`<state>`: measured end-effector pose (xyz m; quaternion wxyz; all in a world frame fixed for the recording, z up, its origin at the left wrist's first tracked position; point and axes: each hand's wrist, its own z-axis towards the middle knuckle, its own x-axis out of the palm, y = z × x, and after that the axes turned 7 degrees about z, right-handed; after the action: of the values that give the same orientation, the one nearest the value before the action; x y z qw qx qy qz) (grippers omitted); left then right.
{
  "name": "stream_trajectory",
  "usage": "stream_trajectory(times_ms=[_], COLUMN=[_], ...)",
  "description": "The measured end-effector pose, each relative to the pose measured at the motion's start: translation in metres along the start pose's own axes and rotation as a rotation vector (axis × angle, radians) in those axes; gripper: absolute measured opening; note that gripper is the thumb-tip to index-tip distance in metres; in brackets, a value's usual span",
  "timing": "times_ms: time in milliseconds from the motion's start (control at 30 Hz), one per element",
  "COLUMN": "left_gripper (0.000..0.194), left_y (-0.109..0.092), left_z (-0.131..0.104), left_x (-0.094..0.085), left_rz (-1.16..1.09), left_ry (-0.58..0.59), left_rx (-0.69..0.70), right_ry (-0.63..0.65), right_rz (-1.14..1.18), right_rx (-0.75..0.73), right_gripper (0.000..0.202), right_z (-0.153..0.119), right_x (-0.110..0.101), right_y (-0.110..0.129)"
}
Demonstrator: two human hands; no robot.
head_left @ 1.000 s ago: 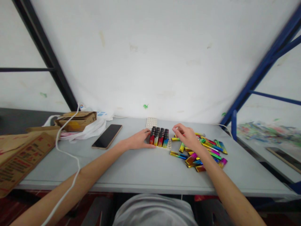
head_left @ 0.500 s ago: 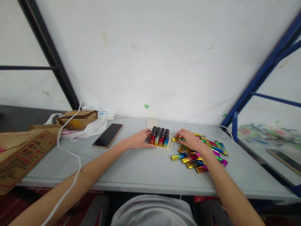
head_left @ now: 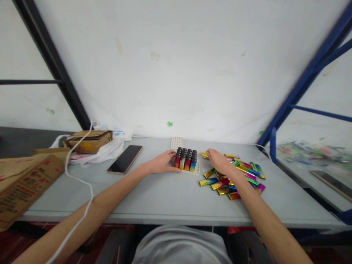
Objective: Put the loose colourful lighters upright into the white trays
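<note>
L hand wide, at upr. lighters; R hand pinching yel. lighter.

The upright lighters are black on top, their bodies red, silvery yellow, orange and blue fading to yellow. The off-white tray bears a grid of round dots. Loose glossy casings mix gold, blue, red, green and magenta. The smartphone is black with a gold edge, the cardboard box brown with red print
</note>
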<state>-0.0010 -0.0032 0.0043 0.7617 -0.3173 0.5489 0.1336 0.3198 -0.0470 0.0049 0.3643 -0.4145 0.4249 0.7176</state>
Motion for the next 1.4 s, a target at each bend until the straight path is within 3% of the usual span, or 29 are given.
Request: stream_trajectory(times_ms=[233, 367, 533, 700, 867, 1000, 1133, 1267, 1400], left_gripper=[0.071, 0.069, 0.066, 0.065, 0.065, 0.069, 0.070, 0.072, 0.071], left_y=[0.009, 0.013, 0.016, 0.013, 0.011, 0.010, 0.010, 0.009, 0.008], left_z=[0.001, 0.000, 0.000, 0.000, -0.001, -0.001, -0.001, -0.001, -0.002], left_x=[-0.004, -0.006, -0.010, -0.012, -0.012, -0.012, -0.012, -0.011, -0.012], left_rz=[-0.041, -0.067, -0.090, -0.087, -0.063, -0.049, -0.049, -0.060, -0.073], left_ry=[0.018, 0.011, 0.026, 0.024, 0.014, 0.015, 0.020, 0.014, 0.017], left_rx=[0.023, 0.044, 0.048, 0.052, 0.032, 0.015, 0.000, -0.016, -0.008], right_ry=[-0.315, -0.397, -0.346, -0.119, -0.108, -0.057, -0.116, -0.148, -0.147], right_rz=[0.342, 0.519, 0.672, 1.060, 1.226, 1.271, 1.224, 1.198, 1.188], right_rx=[0.062, 0.102, 0.092, 0.088, 0.238, 0.370, 0.540, 0.510, 0.478], right_gripper=[0.037, 0.045, 0.056, 0.049, 0.057, 0.066, 0.054, 0.041, 0.046], right_z=[0.006, 0.007, 0.007, 0.005, 0.009, 0.010, 0.008, 0.006, 0.007], right_x=[-0.011, -0.007, -0.001, 0.002, 0.010, 0.013, 0.014, 0.015, 0.014], right_y=[0.015, 0.022, 0.033, 0.051, 0.059, 0.056, 0.056, 0.058, 0.058])
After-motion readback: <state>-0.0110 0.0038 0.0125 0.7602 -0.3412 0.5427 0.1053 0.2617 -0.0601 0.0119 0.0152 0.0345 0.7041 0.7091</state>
